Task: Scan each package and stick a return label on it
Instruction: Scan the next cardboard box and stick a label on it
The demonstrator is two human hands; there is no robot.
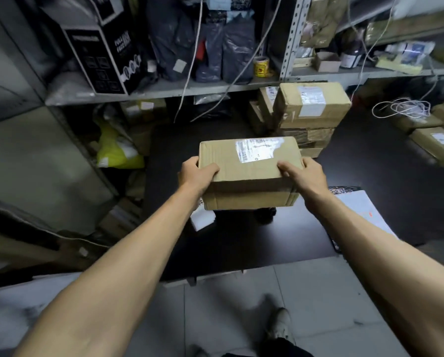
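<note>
Both hands are gripping one cardboard package (pixel 249 173) and holding it up over the dark desk (pixel 241 243), out in front of the person. The left hand (pixel 196 173) is clasping the package's left end, thumb lying across the top face and fingers wrapping around the side. The right hand (pixel 303 176) is grasping the right end in the same way, thumb resting on top near the white shipping label (pixel 258 149), which is sitting on the package's top face toward its far right corner. Behind the held package, a stack of cardboard boxes (pixel 311 117) is standing at the far edge of the desk, the topmost one also showing a white label. A white sheet of paper (pixel 365 212) is lying on the desk to the right, just beside the right forearm, and something small and white is peeking out from below the package on the left. A metal shelf (pixel 164 87) is running across the back, carrying a black printed box (pixel 105 52), dark plastic bags and a roll of yellow tape (pixel 261 66). A yellow bag (pixel 118 150) is slumping below the shelf on the left. A shoe (pixel 279 323) is showing on the tiled floor.
</note>
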